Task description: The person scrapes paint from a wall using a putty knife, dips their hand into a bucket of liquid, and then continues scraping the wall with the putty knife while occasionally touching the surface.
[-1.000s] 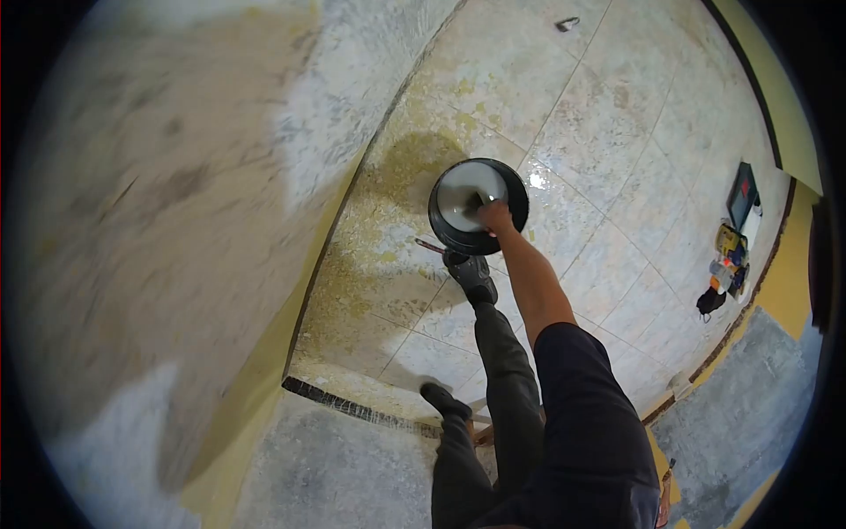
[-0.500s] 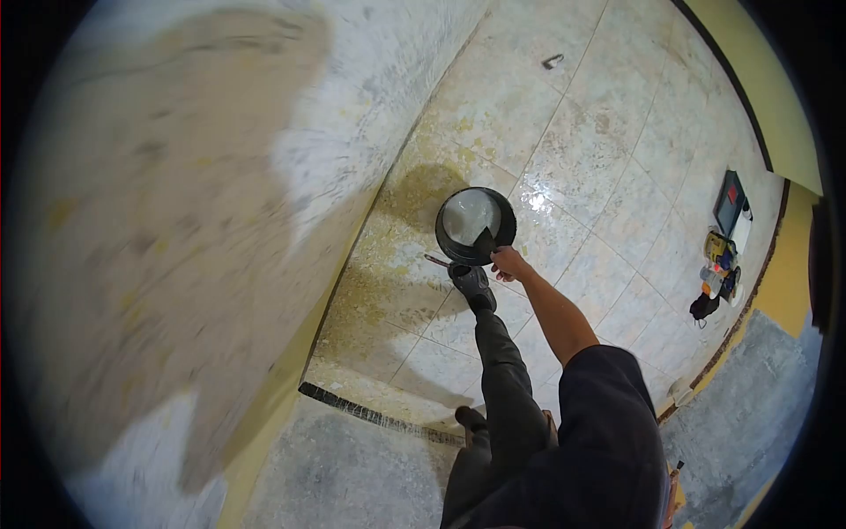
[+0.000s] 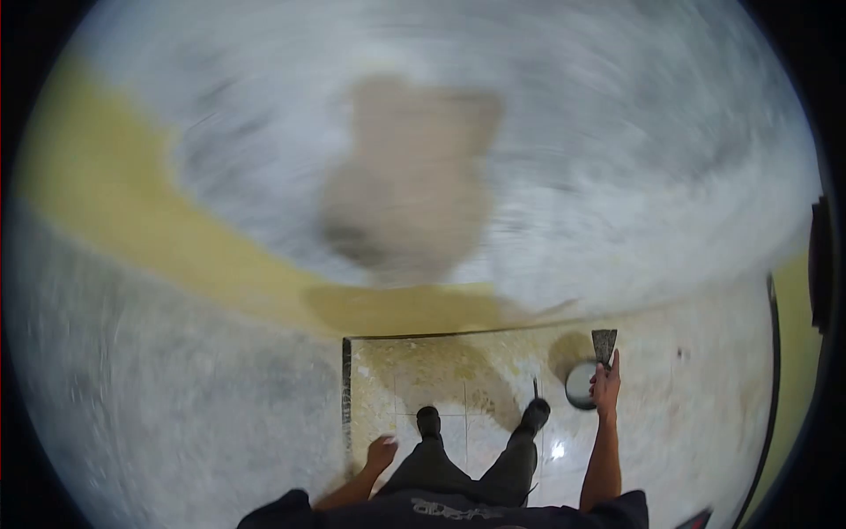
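My right hand (image 3: 605, 386) is closed around the handle of a putty knife (image 3: 604, 346), its wide dark blade pointing up toward the wall. Below and beside that hand, a round bucket (image 3: 580, 385) with pale contents stands on the tiled floor, partly covered by the hand. My left hand (image 3: 382, 451) is at the lower middle, beside my left leg, its fingers curled; a small whitish spot shows at them, too blurred to name.
Ahead rises a blurred wall (image 3: 634, 203) with whitish coating and a bare beige patch (image 3: 414, 176). A thin stick-like tool (image 3: 535, 388) lies by my right shoe (image 3: 535, 413). A dark object with red (image 3: 696, 520) shows at the bottom right edge.
The view has swung to face the wall. My right hand has lifted the putty knife out of the bucket, and my left hand has come into view.
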`<state>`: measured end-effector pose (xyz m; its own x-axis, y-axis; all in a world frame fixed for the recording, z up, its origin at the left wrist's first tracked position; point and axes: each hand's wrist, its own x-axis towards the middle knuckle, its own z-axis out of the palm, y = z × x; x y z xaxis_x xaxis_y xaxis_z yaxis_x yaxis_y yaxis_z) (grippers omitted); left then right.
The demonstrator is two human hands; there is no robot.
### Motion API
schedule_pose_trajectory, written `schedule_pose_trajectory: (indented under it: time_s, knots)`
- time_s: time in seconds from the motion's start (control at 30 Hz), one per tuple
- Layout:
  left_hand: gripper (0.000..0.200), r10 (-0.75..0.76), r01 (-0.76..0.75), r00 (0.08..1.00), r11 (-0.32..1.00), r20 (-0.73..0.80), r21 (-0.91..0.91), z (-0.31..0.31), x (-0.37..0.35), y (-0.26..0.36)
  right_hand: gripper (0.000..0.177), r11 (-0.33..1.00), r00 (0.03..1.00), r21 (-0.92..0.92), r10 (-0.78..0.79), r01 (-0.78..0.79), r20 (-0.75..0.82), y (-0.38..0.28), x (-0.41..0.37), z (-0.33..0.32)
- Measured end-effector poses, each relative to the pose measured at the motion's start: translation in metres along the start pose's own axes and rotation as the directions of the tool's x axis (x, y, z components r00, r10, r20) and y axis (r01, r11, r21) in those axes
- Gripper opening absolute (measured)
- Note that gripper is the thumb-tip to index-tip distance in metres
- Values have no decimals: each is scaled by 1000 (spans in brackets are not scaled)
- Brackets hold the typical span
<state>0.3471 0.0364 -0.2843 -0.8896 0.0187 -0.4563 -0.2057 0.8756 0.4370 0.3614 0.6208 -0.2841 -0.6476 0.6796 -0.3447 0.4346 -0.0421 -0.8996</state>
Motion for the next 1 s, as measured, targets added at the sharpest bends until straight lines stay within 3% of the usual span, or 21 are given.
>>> schedule_pose_trajectory:
  time_s: [0.03, 0.07, 0.1, 0.13, 0.2, 0.23, 0.27, 0.3, 0.37, 0.4, 0.47, 0.5, 0.57, 0.73, 0.8, 0.87, 0.93, 1.0]
  knots:
    - [36, 215, -225, 962, 973, -169, -45, 7, 24, 1, 65, 999, 999, -20, -29, 29, 22, -47, -26, 28]
    - [35, 43, -44, 999, 966, -6, -254, -37, 23, 67, 66, 998, 999, -39, -52, 52, 18, -89, -51, 56]
    - [34, 191, -206, 978, 948, -83, -244, -46, 38, 76, 68, 991, 990, 8, -132, 131, 53, -122, -70, 88]
    - [33, 260, -275, 961, 920, -90, -279, -65, 51, 90, 70, 981, 978, 49, -192, 188, 78, -147, -98, 114]
    - [29, 361, -363, 929, 839, -84, -405, -111, 64, 121, 69, 940, 916, 192, -324, 283, 236, -213, -152, 169]
    - [26, 393, -381, 916, 784, -84, -490, -138, 69, 138, 66, 904, 887, 250, -402, 345, 229, -234, -166, 200]
    - [27, 441, -448, 888, 767, -131, -458, -166, 72, 154, 63, 863, 853, 310, -474, 399, 220, -252, -178, 229]
    - [28, 486, -511, 857, 751, -174, -419, -191, 78, 168, 62, 839, 830, 320, -516, 441, 210, -276, -194, 251]
    - [38, 620, -708, 695, 502, -365, -497, -228, 91, 186, 58, 786, 779, 345, -595, 513, 197, -325, -223, 285]
    - [44, 627, -691, 699, 466, -345, -553, -261, 78, 204, 56, 760, 753, 360, -629, 541, 195, -346, -233, 297]
    - [54, 656, -647, 685, 347, -318, -679, -313, 61, 230, 54, 643, 634, 218, -764, 734, 123, -376, -232, 323]
    - [57, 680, -613, 665, 261, -309, -746, -328, 60, 237, 50, 500, 495, 88, -866, 862, 74, -391, -228, 334]
    - [59, 694, -594, 650, 210, -309, -777, -359, 52, 256, 50, 406, 404, 34, -913, 913, 52, -434, -251, 340]
    - [61, 662, -624, 626, 108, -412, -774, -382, 65, 285, 54, 332, 347, -148, -933, 932, 97, -482, -242, 361]
    - [64, 687, -455, 670, 79, -283, -887, -385, 63, 281, 59, 319, 343, -207, -934, 925, 96, -481, -235, 372]
    - [64, 689, -460, 662, 61, -296, -886, -379, 59, 274, 69, 247, 281, -241, -952, 939, 119, -477, -231, 381]
    - [65, 699, -466, 638, 18, -322, -885, -379, 60, 271, 75, 279, 332, -309, -934, 909, 134, -477, -227, 391]
    - [66, 811, -334, 526, -80, -256, -939, -385, 59, 264, 82, 320, 394, -385, -910, 866, 130, -474, -230, 396]
